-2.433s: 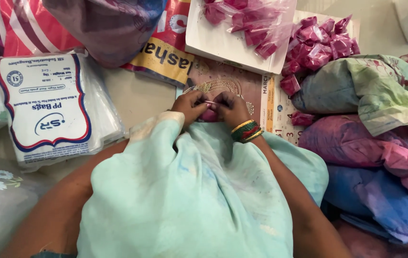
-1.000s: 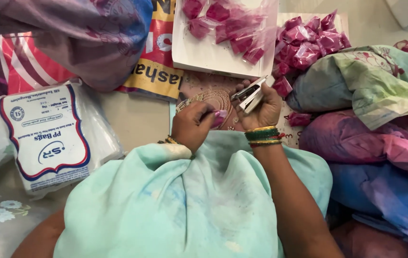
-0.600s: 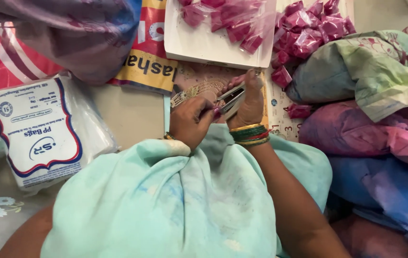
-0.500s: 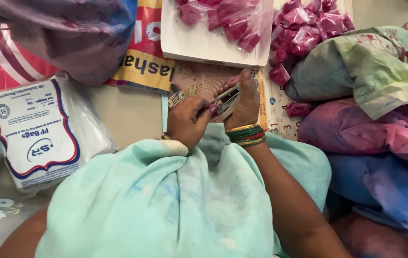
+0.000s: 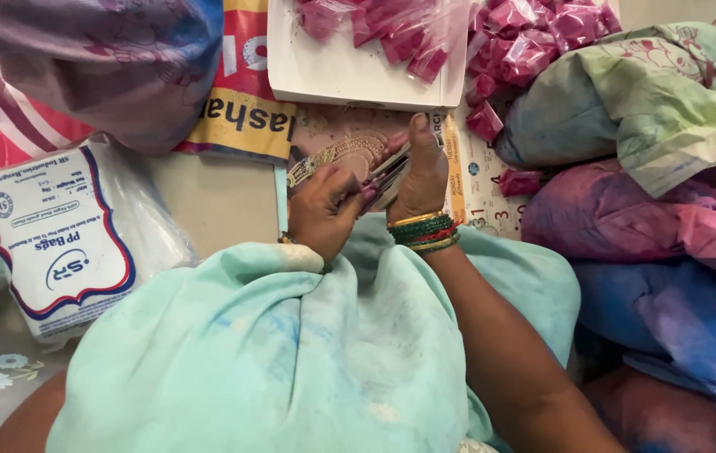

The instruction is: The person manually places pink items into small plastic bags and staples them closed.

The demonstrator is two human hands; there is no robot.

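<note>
White tray (image 5: 333, 80) of pink packets (image 5: 391, 29); bulging bags (image 5: 651, 218), perhaps coloured powder.

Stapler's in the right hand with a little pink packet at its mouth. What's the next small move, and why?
Probably squeeze the stapler shut. The right hand already has it in its grip, and the left hand pinches the small pink packet at its open end. How far the packet sits inside is hard to tell.

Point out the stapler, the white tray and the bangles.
stapler (image 5: 388, 174), head view, on its metal body.
white tray (image 5: 333, 74), head view, on its bare floor.
bangles (image 5: 422, 232), head view, on the right wrist's green bands.
</note>
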